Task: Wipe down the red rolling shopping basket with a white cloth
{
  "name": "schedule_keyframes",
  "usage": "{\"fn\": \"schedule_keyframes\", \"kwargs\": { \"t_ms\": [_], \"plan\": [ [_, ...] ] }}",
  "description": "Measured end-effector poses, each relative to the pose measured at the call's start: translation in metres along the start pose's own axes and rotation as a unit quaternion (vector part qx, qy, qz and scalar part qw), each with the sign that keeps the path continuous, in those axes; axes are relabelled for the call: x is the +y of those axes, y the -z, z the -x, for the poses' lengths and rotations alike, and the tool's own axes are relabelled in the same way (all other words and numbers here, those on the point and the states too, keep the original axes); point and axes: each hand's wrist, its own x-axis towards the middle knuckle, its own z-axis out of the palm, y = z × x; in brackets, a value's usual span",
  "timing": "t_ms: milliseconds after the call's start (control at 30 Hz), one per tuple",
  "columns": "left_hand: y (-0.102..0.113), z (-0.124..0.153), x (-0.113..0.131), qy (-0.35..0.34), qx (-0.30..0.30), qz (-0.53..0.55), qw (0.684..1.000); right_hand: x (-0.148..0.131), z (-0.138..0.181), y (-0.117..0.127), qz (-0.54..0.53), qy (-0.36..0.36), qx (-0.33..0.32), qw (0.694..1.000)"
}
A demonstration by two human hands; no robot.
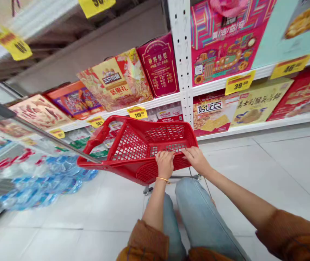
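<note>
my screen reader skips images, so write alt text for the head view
A person's left hand and right hand hold the near edge of a red wheeled basket. Behind it, store shelves carry boxes and yellow price tags; bottles sit on the floor at left.

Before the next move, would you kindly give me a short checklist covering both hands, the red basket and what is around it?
1. Left hand on the near side of the red basket: ok.
2. Right hand on that same side: ok.
3. Basket upright: ok.
4. All wheels on the floor: cannot tell; not all are visible.
5. Gap between basket and bottle packs: cannot tell from this single view.
</note>
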Motion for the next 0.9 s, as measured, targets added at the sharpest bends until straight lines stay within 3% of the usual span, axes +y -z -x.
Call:
{"fn": "schedule_keyframes", "kwargs": {
  "t_ms": [200, 533, 900],
  "plan": [
    [0.003, 0.003, -0.002, -0.002, -0.014, 0.006, 1.000, 0.007, -0.001, -0.006, -0.023, 0.037, -0.044, 0.998],
    [0.004, -0.003, -0.004, -0.006, -0.019, 0.020, 1.000, 0.047, 0.024, -0.004, -0.079, 0.035, 0.000, 0.996],
    [0.014, 0.008, -0.001, -0.011, -0.017, 0.046, 0.999, 0.017, 0.033, 0.009, -0.084, -0.018, 0.020, 0.996]
  ]
}}
